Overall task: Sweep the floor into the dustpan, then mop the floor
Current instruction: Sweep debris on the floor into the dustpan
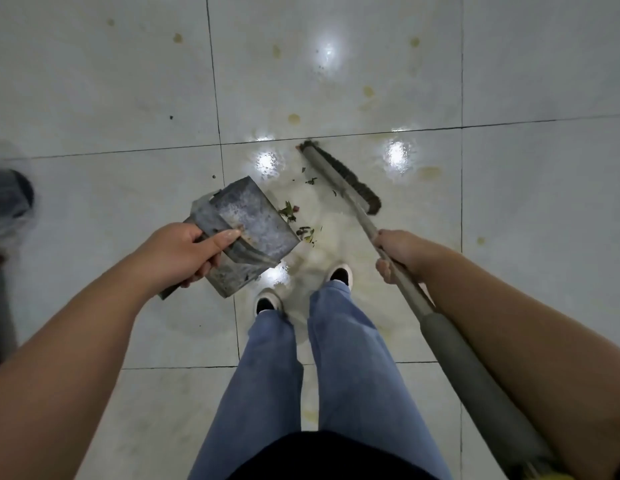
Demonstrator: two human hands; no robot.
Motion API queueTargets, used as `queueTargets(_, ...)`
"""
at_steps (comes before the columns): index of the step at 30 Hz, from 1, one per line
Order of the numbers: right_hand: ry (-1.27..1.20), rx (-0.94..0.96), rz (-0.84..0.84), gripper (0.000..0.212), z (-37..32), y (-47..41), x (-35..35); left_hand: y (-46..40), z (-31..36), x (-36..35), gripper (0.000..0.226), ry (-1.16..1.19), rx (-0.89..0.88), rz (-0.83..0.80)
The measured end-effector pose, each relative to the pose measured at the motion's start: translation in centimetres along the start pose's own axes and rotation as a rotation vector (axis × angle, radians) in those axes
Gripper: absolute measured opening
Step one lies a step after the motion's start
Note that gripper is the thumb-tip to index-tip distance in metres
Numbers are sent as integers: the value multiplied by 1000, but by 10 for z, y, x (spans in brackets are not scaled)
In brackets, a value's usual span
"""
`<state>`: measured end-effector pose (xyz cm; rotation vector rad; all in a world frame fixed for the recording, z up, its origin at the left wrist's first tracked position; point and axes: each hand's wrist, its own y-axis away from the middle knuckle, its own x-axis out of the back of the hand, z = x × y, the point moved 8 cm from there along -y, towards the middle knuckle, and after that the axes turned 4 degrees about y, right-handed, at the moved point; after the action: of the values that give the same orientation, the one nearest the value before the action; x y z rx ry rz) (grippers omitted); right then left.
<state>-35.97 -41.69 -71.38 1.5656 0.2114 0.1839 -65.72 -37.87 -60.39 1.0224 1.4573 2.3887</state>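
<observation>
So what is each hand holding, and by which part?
The left hand grips the metal dustpan at its back end, thumb on top. The right hand grips the broom partway down its handle.

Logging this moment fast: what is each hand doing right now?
Left hand: closed, gripping the metal dustpan.
Right hand: closed around the broom handle.

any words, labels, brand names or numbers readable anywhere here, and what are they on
None can be read.
Dustpan: scuffed bare metal, no label showing.
Broom: plain head and handle, no print visible.
Floor tiles: only stains and light glare.
</observation>
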Motion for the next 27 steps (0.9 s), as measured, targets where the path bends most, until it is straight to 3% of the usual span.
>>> queueTargets(4, 160, 103, 8, 23, -8, 19, -13, 10, -20, 11, 50, -12, 34, 22)
queueTargets(13, 206, 178, 188, 23, -89, 20, -12, 23, -77, 23, 49, 51, 85, 41)
queueTargets(16, 296, 137, 190, 12, -100, 0, -42, 29, -100, 33, 49, 92, 105, 54)
queueTargets(23, 607, 207, 101, 12, -44, -5, -122, 43, -145, 59, 49, 177, 104, 66)
queueTargets(27, 513, 270, 144, 10, -9, 21, -127, 52, -172, 74, 49, 227, 101, 72)
